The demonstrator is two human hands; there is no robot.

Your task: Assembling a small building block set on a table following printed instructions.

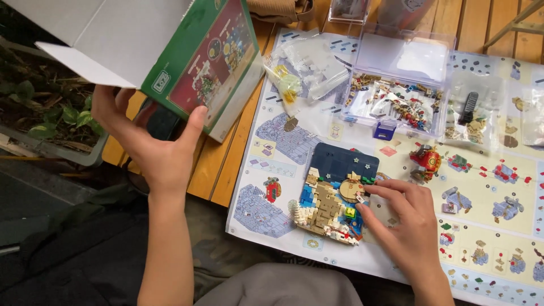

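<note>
Brick model [331, 198], a half-built scene on a dark blue base with tan and blue bricks, lies on the printed instruction sheet [487, 187] on the wooden worktop [218, 164], and our right hand [405, 224] rests against its right edge, fingers [368, 198] pinched on a small piece at the rim. We judge the piece seats best if we press straight down while the heel of the hand steadies the base. Our left hand [156, 144] grips the green cardboard box [170, 51] from below, thumb over its front, holding it tilted above the worktop's edge. We count one model, one box, one clear plastic tray [396, 96] of loose bricks, one small red figure [426, 160], and at least two plastic bags [306, 71]; the loose bricks are too many and too small to count.
</note>
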